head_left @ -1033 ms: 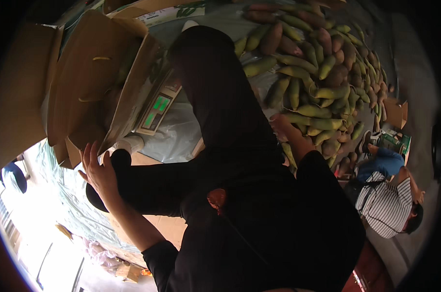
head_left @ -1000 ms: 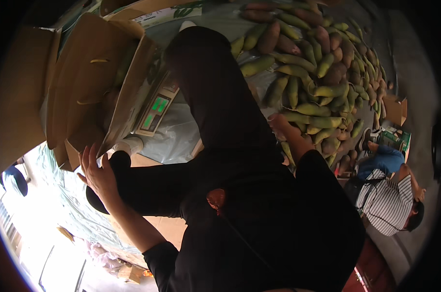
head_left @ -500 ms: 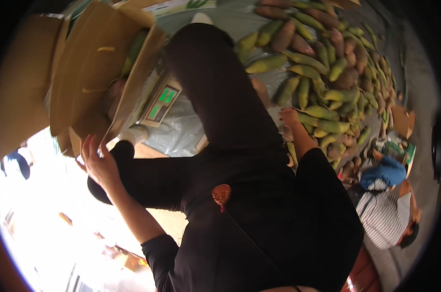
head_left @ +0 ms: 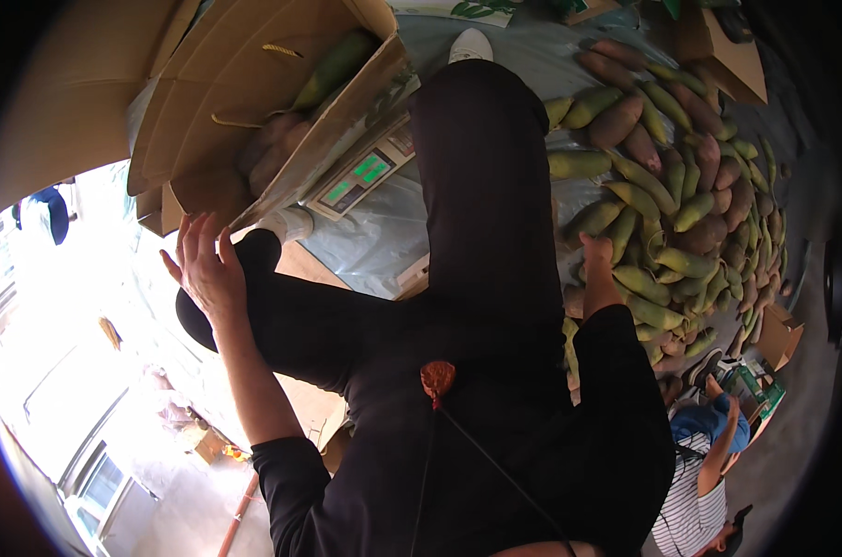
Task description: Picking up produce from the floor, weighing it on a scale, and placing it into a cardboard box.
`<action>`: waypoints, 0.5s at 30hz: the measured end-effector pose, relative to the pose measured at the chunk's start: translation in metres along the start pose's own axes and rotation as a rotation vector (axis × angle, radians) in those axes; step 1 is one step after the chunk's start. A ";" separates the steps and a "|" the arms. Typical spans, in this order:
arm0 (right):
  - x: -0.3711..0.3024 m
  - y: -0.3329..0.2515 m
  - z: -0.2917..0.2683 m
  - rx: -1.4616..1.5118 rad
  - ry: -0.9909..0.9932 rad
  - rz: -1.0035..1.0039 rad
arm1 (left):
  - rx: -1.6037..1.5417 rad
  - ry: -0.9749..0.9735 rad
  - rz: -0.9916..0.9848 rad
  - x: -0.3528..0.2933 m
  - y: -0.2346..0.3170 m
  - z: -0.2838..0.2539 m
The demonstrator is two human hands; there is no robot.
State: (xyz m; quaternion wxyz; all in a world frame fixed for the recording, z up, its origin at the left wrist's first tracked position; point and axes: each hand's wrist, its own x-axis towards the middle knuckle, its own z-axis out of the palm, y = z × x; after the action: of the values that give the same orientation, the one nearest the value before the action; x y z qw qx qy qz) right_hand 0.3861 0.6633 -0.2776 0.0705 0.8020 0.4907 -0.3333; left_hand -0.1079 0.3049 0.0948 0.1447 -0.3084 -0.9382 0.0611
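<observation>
Left hand's [head_left: 215, 288] fingers are loose and spread by the carton's [head_left: 207, 102] near corner, boxed roots [head_left: 337, 72] beyond them. Right hand [head_left: 597, 249] is curled beside the piled roots [head_left: 648, 311], can't tell if gripping. Probably the picking step; that'd need fingers wrapped round one.

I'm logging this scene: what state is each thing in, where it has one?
Cardboard box: open, root vegetables inside
Scale display: lit green
Vegetable heap: loose, outside the box
Left hand: fingers extended by the box's corner, contact unclear
Right hand: at the heap, grip unclear
</observation>
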 end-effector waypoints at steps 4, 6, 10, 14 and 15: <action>0.008 -0.005 0.013 0.024 0.005 0.009 | 0.022 -0.016 0.002 0.002 0.002 -0.005; 0.024 0.006 -0.001 0.130 -0.054 -0.131 | -0.022 -0.018 0.032 0.007 0.009 0.001; -0.018 -0.033 0.003 0.140 -0.026 0.088 | 0.010 -0.036 0.008 0.004 0.002 -0.008; -0.028 -0.042 -0.017 0.122 0.046 0.118 | -0.081 -0.052 -0.057 0.009 0.004 -0.006; -0.034 -0.047 -0.017 0.050 0.126 0.089 | -0.073 -0.038 -0.069 0.009 0.000 -0.009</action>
State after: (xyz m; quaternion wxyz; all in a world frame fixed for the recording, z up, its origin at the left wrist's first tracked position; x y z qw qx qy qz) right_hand 0.3443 0.6698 -0.2340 0.0342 0.8437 0.4498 -0.2909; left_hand -0.1117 0.3103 0.1051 0.1175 -0.2798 -0.9524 0.0276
